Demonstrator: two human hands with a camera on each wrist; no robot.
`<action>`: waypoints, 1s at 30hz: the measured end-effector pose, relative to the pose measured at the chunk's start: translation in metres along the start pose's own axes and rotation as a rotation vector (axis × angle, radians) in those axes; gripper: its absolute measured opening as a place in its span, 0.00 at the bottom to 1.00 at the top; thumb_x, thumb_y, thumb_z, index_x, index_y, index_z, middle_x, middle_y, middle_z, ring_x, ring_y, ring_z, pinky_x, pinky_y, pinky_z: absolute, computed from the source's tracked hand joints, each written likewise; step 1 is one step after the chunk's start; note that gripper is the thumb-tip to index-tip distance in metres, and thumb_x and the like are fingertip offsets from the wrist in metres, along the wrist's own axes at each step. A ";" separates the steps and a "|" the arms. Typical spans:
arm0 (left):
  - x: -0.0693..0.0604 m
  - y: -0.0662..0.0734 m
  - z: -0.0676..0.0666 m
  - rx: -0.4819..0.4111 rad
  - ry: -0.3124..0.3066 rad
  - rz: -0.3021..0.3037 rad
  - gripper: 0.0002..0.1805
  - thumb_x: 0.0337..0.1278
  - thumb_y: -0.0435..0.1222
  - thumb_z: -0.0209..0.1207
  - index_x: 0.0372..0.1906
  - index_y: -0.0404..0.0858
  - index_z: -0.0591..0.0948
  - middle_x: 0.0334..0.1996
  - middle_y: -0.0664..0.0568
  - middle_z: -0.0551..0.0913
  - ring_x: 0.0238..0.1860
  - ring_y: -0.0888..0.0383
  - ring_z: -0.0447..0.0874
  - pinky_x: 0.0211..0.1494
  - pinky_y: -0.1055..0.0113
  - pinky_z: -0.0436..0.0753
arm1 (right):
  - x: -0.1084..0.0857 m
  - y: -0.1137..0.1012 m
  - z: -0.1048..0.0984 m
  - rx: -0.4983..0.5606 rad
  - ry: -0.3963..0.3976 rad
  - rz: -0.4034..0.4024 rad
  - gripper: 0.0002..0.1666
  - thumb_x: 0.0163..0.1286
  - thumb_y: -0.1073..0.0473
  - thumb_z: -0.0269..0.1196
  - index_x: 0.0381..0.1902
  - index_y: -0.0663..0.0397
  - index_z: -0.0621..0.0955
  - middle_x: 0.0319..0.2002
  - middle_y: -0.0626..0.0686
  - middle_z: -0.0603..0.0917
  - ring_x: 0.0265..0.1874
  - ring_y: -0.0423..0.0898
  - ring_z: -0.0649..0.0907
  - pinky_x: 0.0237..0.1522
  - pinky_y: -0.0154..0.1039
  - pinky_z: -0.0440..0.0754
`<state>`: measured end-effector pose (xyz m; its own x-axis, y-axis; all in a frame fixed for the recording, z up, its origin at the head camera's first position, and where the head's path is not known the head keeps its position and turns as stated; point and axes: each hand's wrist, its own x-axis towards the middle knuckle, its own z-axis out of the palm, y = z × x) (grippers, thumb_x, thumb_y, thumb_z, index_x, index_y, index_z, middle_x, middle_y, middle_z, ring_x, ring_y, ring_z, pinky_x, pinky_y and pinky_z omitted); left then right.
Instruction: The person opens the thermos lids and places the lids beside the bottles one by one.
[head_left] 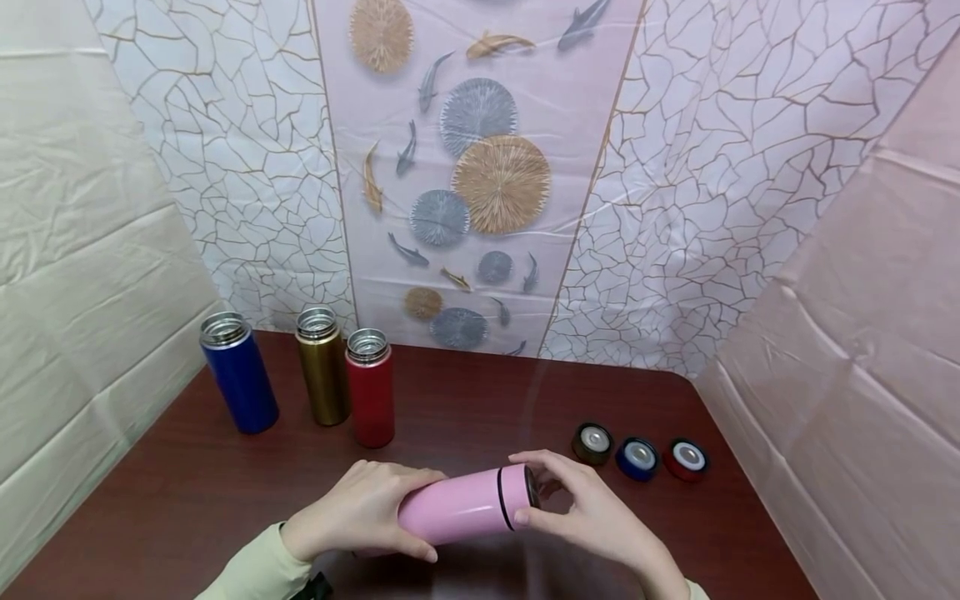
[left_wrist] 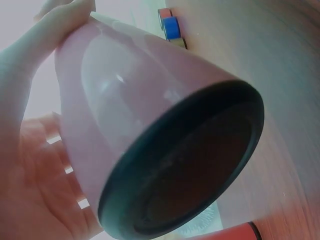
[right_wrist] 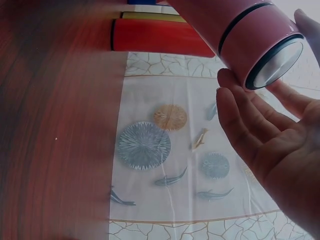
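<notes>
A pink thermos bottle [head_left: 453, 508] is held tilted over the table, its lidded end toward the right. My left hand [head_left: 367, 512] grips its body, thumb on the near side and fingers over the far side. In the left wrist view the dark base of the thermos bottle [left_wrist: 185, 170] faces the camera. My right hand [head_left: 592, 517] is at the pink lid [head_left: 517, 493], thumb and fingers around its sides. The right wrist view shows the lid's silvery round top [right_wrist: 279, 64] between thumb and fingers. A dark ring separates lid and body.
Upright lidless bottles stand at the left: blue [head_left: 242, 379], gold [head_left: 324, 375] and red [head_left: 371, 396]. Three lids lie at the right: a dark gold lid [head_left: 592, 443], a blue lid [head_left: 637, 458] and a red lid [head_left: 686, 460]. Patterned sheeting [head_left: 480, 275] hangs behind the table [head_left: 465, 383].
</notes>
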<state>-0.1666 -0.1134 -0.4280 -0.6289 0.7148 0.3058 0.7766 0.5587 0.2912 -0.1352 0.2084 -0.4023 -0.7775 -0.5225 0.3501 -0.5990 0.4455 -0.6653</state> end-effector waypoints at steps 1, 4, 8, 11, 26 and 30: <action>0.000 0.000 0.000 -0.006 -0.005 -0.005 0.40 0.39 0.68 0.70 0.60 0.55 0.81 0.46 0.64 0.87 0.37 0.69 0.83 0.32 0.69 0.76 | 0.000 0.000 0.000 -0.007 0.000 -0.004 0.31 0.64 0.49 0.73 0.64 0.36 0.76 0.51 0.40 0.83 0.41 0.38 0.83 0.44 0.39 0.81; -0.001 0.000 -0.001 -0.011 -0.016 -0.018 0.40 0.39 0.68 0.71 0.60 0.56 0.81 0.46 0.65 0.86 0.38 0.69 0.83 0.32 0.68 0.76 | -0.001 0.001 0.000 -0.022 -0.003 -0.027 0.33 0.63 0.48 0.73 0.65 0.36 0.75 0.53 0.40 0.82 0.41 0.38 0.83 0.44 0.39 0.81; -0.002 -0.001 -0.001 -0.001 -0.009 -0.021 0.40 0.37 0.68 0.71 0.59 0.56 0.81 0.46 0.65 0.86 0.37 0.68 0.83 0.32 0.68 0.76 | -0.002 0.001 0.000 -0.027 -0.022 -0.063 0.36 0.62 0.47 0.74 0.67 0.35 0.74 0.56 0.40 0.80 0.43 0.38 0.82 0.45 0.38 0.81; -0.003 -0.002 -0.002 0.004 -0.004 -0.020 0.40 0.37 0.67 0.71 0.59 0.56 0.81 0.46 0.65 0.86 0.37 0.68 0.83 0.31 0.68 0.75 | -0.001 0.002 -0.001 -0.019 -0.045 -0.103 0.37 0.62 0.49 0.74 0.68 0.38 0.74 0.59 0.42 0.78 0.48 0.39 0.81 0.48 0.39 0.80; -0.003 -0.003 -0.003 -0.018 -0.015 -0.023 0.39 0.40 0.71 0.68 0.58 0.56 0.82 0.44 0.65 0.87 0.36 0.69 0.82 0.31 0.68 0.75 | -0.003 0.003 -0.002 -0.070 -0.035 -0.061 0.38 0.66 0.47 0.71 0.71 0.37 0.70 0.63 0.44 0.76 0.50 0.40 0.80 0.50 0.39 0.80; -0.003 -0.003 -0.004 -0.035 -0.025 -0.021 0.40 0.41 0.72 0.67 0.58 0.56 0.82 0.44 0.65 0.87 0.36 0.70 0.82 0.32 0.69 0.75 | -0.002 0.006 0.000 -0.047 -0.048 0.008 0.34 0.69 0.51 0.68 0.71 0.37 0.70 0.53 0.43 0.82 0.43 0.39 0.81 0.42 0.38 0.81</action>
<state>-0.1669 -0.1186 -0.4264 -0.6437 0.7134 0.2769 0.7610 0.5589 0.3294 -0.1372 0.2120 -0.4068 -0.7729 -0.5523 0.3124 -0.6020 0.4828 -0.6360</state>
